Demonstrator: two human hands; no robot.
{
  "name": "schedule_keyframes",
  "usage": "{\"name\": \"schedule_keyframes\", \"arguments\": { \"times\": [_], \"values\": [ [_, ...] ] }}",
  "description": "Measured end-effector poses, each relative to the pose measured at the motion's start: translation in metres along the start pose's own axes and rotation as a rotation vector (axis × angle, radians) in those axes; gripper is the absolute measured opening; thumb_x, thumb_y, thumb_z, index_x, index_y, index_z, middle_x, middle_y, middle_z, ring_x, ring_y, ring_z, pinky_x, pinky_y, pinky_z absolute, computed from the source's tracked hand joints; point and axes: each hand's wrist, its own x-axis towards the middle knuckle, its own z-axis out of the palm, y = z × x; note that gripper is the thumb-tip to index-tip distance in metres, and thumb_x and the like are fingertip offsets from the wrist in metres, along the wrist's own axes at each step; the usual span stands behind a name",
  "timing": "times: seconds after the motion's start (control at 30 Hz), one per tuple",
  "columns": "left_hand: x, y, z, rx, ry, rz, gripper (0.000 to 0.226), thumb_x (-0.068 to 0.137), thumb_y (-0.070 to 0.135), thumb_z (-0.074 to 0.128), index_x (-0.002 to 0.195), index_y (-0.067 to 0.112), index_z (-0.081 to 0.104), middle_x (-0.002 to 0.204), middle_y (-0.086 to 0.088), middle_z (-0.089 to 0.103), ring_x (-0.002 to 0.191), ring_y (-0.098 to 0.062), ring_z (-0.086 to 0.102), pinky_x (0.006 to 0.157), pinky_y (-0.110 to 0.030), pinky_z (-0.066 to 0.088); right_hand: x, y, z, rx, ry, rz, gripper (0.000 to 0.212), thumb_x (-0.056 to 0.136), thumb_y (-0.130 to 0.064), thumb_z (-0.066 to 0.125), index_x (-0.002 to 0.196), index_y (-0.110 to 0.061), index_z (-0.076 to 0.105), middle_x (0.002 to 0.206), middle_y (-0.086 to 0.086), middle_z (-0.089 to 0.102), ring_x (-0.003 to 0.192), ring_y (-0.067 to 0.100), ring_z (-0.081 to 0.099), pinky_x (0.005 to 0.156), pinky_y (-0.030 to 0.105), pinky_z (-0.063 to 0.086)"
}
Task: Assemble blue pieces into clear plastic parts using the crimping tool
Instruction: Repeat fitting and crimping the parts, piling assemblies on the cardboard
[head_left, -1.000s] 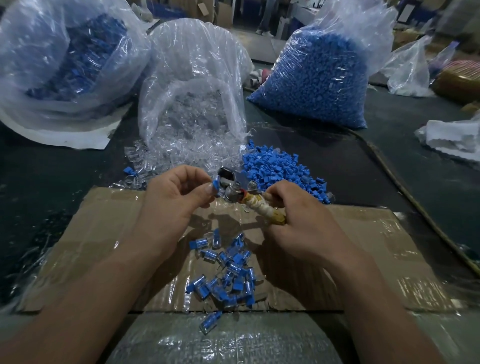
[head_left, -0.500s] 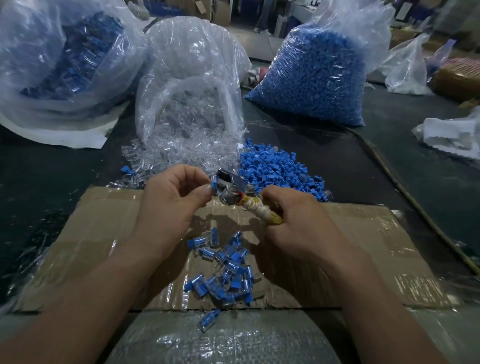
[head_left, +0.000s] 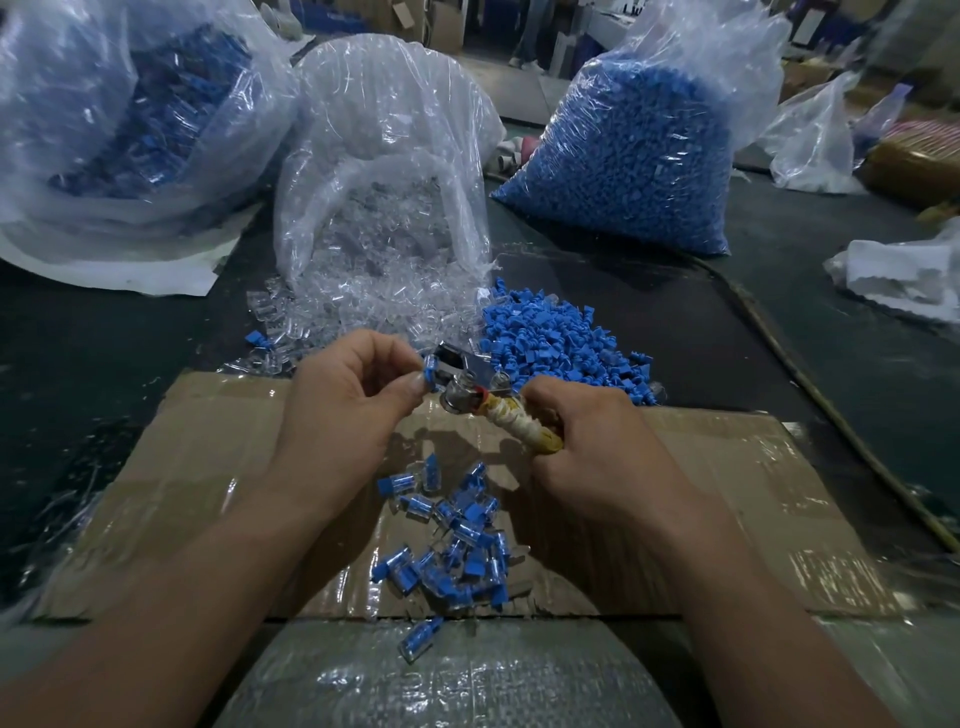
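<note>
Centrally, both forearms met above the cardboard (head_left: 182, 467). The left hand (head_left: 343, 410) was curled, its thumb and forefinger pinching one blue piece (head_left: 430, 370) against the metal head of the single crimping tool (head_left: 467, 382), and the right hand (head_left: 592, 447) was wrapped tight round the tool's taped handle. Three bags stood at ten (head_left: 130, 130), twelve (head_left: 384, 156) and one o'clock (head_left: 634, 156), with loose clear parts (head_left: 363, 306) at twelve, a blue heap (head_left: 561, 348) at one, and well over a dozen finished pieces (head_left: 452, 540) at six.
</note>
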Motion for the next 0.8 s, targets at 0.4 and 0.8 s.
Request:
{"name": "schedule_keyframes", "arguments": {
  "times": [0.4,0.8],
  "values": [
    [0.001,0.000,0.000,0.043,0.030,-0.009,0.026,0.080,-0.004,0.061,0.072,0.020,0.056,0.069,0.000,0.060,0.061,-0.002,0.057,0.057,-0.009,0.049,0.001,0.002,0.003,-0.060,0.024,-0.023,0.022,0.080,-0.022,0.062,0.086,-0.033,0.043,0.078,-0.016,0.047,0.071,-0.002,0.041,0.060,0.016,0.029],
    [0.008,0.002,-0.016,-0.160,0.052,-0.091,0.014,0.073,0.004,0.064,0.072,0.017,0.064,0.064,0.004,0.067,0.057,-0.002,0.060,0.056,-0.013,0.050,-0.001,0.014,-0.009,0.051,-0.064,0.012,0.031,0.078,-0.021,0.065,0.107,-0.029,0.057,0.087,-0.017,0.049,0.081,0.006,0.049,0.068,0.025,0.040]
  ]
}}
